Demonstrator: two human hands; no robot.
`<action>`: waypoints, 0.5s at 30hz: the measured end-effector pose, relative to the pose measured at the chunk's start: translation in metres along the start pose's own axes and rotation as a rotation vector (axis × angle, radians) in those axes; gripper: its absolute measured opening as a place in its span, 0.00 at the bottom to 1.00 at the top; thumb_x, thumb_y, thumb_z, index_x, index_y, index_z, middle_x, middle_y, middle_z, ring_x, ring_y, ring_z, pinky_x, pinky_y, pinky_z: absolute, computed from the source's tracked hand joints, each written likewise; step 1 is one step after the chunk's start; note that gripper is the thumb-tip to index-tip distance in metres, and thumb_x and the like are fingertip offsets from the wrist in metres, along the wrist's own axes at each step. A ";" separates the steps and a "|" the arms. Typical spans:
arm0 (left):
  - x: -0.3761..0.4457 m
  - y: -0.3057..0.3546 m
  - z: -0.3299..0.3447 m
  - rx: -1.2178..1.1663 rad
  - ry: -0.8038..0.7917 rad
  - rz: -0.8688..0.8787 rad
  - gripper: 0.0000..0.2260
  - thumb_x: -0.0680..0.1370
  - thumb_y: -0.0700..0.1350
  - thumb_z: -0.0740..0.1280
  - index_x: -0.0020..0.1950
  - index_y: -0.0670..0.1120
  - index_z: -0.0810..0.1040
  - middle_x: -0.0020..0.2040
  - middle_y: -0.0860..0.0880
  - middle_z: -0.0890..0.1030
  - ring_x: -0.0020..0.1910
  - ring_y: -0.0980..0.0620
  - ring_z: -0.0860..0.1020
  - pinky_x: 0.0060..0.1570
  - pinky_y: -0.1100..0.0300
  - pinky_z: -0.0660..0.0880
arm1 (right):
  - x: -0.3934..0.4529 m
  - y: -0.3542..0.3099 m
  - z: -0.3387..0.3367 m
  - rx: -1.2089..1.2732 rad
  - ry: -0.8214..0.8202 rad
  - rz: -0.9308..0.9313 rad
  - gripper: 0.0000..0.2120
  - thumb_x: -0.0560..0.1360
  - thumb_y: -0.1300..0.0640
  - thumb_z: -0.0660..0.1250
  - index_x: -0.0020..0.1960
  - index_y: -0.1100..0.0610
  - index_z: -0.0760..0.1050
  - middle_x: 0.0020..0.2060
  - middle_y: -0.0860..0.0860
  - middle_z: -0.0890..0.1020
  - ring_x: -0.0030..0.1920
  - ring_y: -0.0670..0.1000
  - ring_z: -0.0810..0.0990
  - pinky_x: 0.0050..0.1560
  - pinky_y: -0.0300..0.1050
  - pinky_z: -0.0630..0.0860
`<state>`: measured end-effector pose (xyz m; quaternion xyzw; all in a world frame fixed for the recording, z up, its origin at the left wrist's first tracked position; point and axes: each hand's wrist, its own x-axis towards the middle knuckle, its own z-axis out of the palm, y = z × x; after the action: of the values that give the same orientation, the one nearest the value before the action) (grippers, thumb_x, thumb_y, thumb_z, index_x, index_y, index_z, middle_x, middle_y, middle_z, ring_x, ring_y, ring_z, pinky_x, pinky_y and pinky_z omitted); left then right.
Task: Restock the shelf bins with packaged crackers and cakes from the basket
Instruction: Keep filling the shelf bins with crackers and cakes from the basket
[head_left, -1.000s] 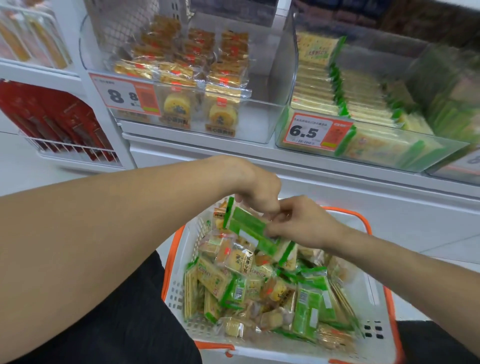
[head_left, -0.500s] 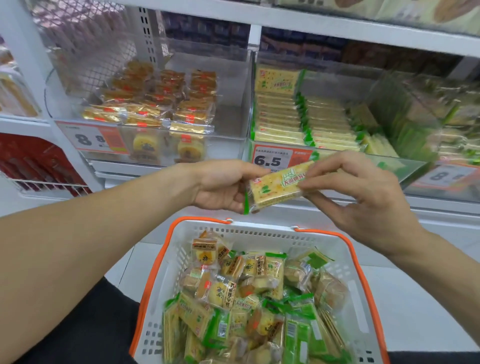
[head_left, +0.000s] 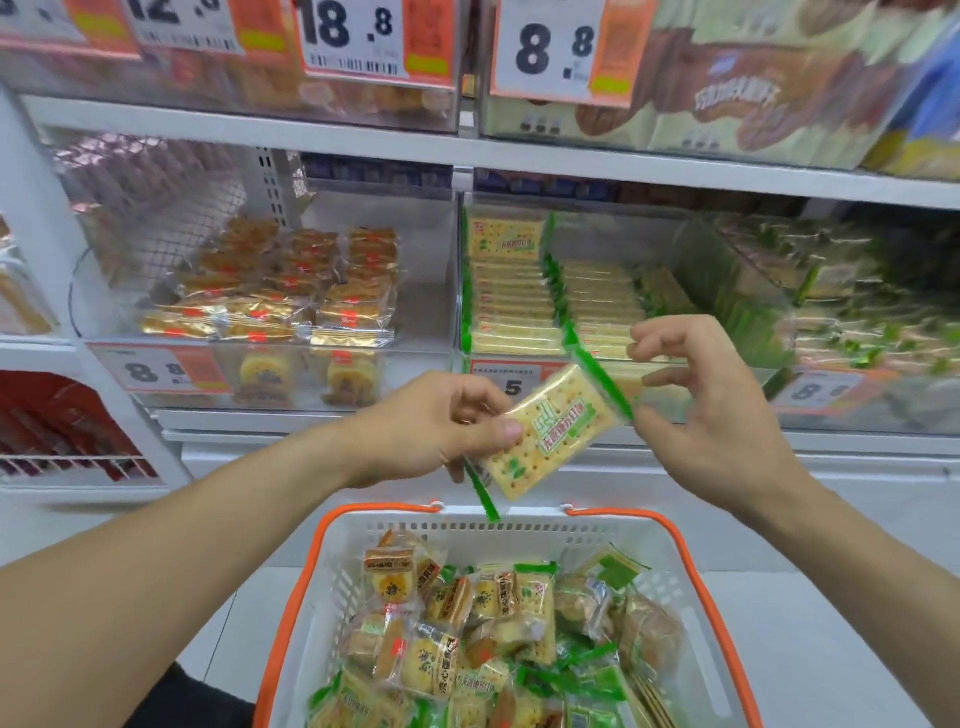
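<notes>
A packaged cracker (head_left: 550, 431), yellow with green sealed ends, is held tilted above the basket. My left hand (head_left: 426, 431) grips its lower left end with the thumb on top. My right hand (head_left: 711, 415) hovers at the pack's upper right end, fingers loosely curled and just off the wrapper. Below stands the white basket (head_left: 519, 535) with orange handles, filled with several cracker packs and small round cakes. Straight behind the pack is the clear shelf bin of matching crackers (head_left: 514, 312), stacked in rows. To its left, a clear bin (head_left: 291, 291) holds gold-wrapped cakes.
A further clear bin (head_left: 831, 291) of green-wrapped packs stands at the right. Price tags hang on the bin fronts, and an upper shelf (head_left: 467, 145) with boxed snacks runs overhead. A wire rack of red packets (head_left: 62, 436) is at the lower left.
Both hands lifted the cracker pack from the basket up toward the cracker bin. My right hand has let go of the pack's end, and the view has tilted upward.
</notes>
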<state>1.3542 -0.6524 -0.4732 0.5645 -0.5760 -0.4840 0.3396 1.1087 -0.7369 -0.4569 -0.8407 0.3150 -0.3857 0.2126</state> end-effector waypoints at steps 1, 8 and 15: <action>-0.001 -0.001 -0.001 0.188 0.035 0.051 0.10 0.78 0.48 0.71 0.57 0.45 0.81 0.49 0.45 0.85 0.45 0.53 0.82 0.42 0.56 0.80 | -0.001 -0.003 0.001 0.032 -0.041 0.010 0.22 0.67 0.65 0.66 0.56 0.46 0.70 0.57 0.50 0.74 0.60 0.46 0.75 0.55 0.41 0.76; -0.006 0.006 0.005 0.536 0.276 0.306 0.08 0.78 0.51 0.71 0.55 0.51 0.83 0.47 0.57 0.83 0.46 0.61 0.78 0.44 0.67 0.74 | -0.003 -0.012 0.013 -0.295 -0.276 -0.209 0.23 0.74 0.55 0.75 0.67 0.48 0.74 0.58 0.42 0.77 0.60 0.43 0.75 0.61 0.40 0.72; -0.004 0.012 -0.006 0.344 0.591 0.193 0.09 0.81 0.54 0.64 0.58 0.53 0.74 0.47 0.58 0.78 0.43 0.60 0.78 0.41 0.65 0.72 | 0.036 -0.008 0.012 -0.215 -0.008 0.001 0.15 0.70 0.59 0.79 0.54 0.51 0.81 0.46 0.40 0.80 0.49 0.39 0.76 0.51 0.29 0.70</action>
<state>1.3562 -0.6512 -0.4593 0.6721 -0.5766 -0.1614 0.4357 1.1387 -0.7546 -0.4411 -0.8601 0.3542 -0.3460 0.1225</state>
